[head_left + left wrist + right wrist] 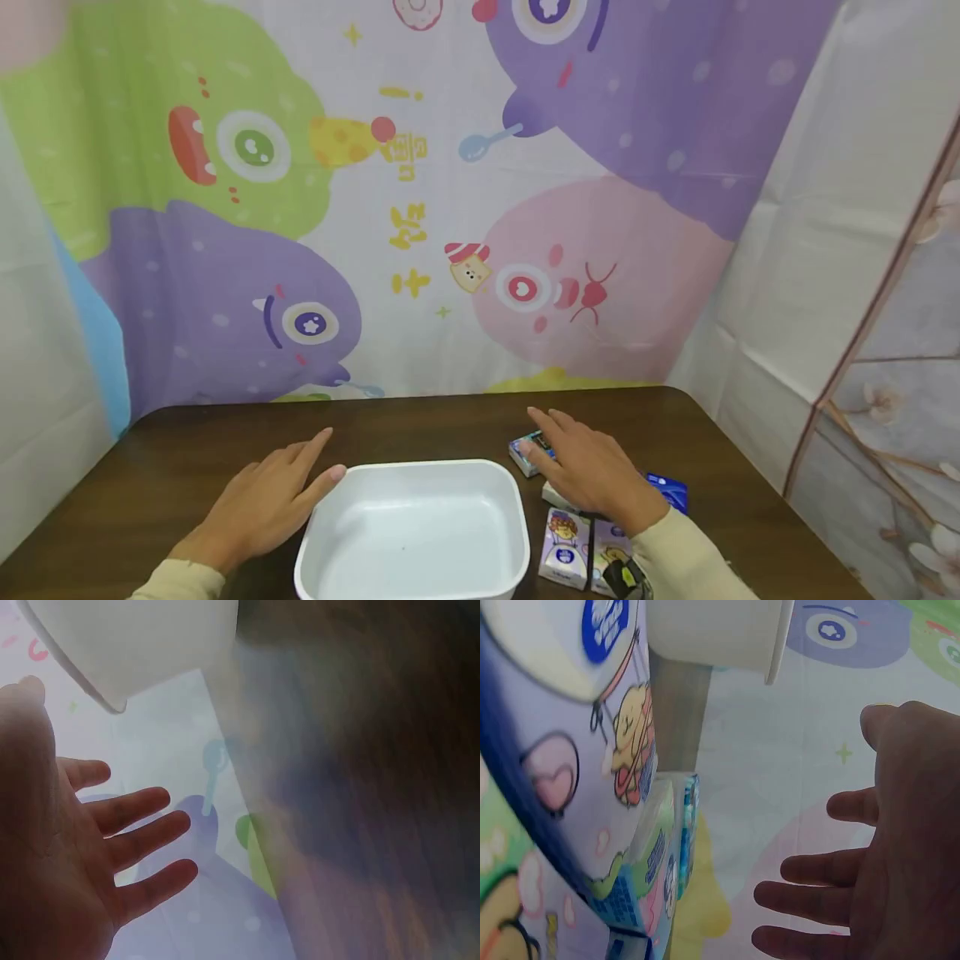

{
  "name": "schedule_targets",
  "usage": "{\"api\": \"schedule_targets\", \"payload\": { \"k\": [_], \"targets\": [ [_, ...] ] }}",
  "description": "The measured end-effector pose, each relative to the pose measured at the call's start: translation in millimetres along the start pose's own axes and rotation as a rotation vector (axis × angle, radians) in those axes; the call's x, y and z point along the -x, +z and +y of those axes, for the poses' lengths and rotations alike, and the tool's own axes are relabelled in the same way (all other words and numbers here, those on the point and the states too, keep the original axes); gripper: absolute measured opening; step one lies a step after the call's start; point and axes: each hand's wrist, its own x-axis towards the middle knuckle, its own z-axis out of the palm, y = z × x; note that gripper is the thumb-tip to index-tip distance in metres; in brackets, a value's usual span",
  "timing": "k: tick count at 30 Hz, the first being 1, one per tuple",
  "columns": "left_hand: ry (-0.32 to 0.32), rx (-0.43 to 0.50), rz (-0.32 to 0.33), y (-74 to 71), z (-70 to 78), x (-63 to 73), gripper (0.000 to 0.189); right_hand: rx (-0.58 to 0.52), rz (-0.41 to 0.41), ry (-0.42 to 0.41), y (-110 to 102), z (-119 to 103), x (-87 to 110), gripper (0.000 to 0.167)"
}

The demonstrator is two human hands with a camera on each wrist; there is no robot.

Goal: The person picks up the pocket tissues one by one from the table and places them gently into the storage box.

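A white plastic tub (pixel 431 464) stands at the table's front middle, with nothing inside the part that shows. Left of it hovers my left hand (pixel 258 504), fingers straight and thumb spread close by the rim; the left wrist view shows a bare palm. My right hand (pixel 588 467) is held over several small printed packs to the right of the tub, its fingers extended and holding nothing. Two purple cartoon packs (pixel 564 550) lie side by side below that wrist. A blue-green pack (pixel 525 458) is partly hidden behind the fingers, and a pale pack (pixel 557 497) shows under the hand.
A dark blue pack (pixel 671 493) lies beyond the right forearm. The brown wooden table (pixel 420 425) ends at a printed cartoon curtain (pixel 420 333). Pale hangings (pixel 780 275) flank it on the right. A dark item (pixel 626 577) overlaps one purple pack near the right sleeve.
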Motion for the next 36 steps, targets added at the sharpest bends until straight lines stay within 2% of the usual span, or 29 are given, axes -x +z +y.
{"api": "schedule_targets", "payload": {
  "k": [8,13,20,29,36],
  "targets": [
    [0.023,0.003,0.019,1.9,3.2,3.0,0.067,0.004,0.013,-0.002,1,-9,6.9,0.07],
    [0.01,0.026,0.009,0.8,4.6,0.9,0.067,0.006,0.009,0.007,1,-10,8.4,0.073],
    [-0.038,0.116,-0.06,0.8,7.6,-2.3,0.068,-0.008,0.02,-0.004,2,-13,10.7,0.073],
    [-0.133,0.236,-0.164,2.4,10.8,4.8,0.076,-0.034,-0.019,-0.024,5,-23,17.0,0.069],
    [-0.185,0.327,-0.183,4.3,15.4,7.6,0.077,-0.018,0.017,-0.071,8,-27,24.5,0.069]
  ]
}}
